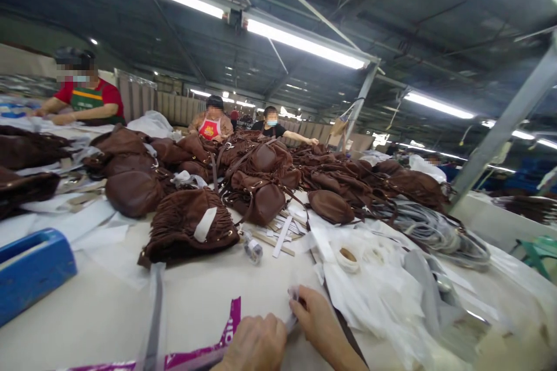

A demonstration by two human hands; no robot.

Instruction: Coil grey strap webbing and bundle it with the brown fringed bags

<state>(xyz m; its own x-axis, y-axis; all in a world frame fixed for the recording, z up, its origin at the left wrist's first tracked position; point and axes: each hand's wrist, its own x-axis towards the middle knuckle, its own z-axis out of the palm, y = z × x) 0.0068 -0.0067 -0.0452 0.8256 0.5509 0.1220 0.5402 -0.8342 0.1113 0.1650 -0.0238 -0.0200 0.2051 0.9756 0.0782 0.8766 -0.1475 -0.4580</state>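
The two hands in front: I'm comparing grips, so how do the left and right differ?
The left hand is curled, knuckles up, its fingertips hidden; the right hand shows thumb and forefinger pinching clear plastic. The left hand also sits lower in the picture than the right hand. Both are bare.

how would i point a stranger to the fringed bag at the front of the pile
Find the long pile of brown bags across the table. At its near edge, between the blue object on the left and the small clear packet, lies the fringed bag. Its fringe faces up with a white slip on it, while bags right beside it show smooth, rounded sides.
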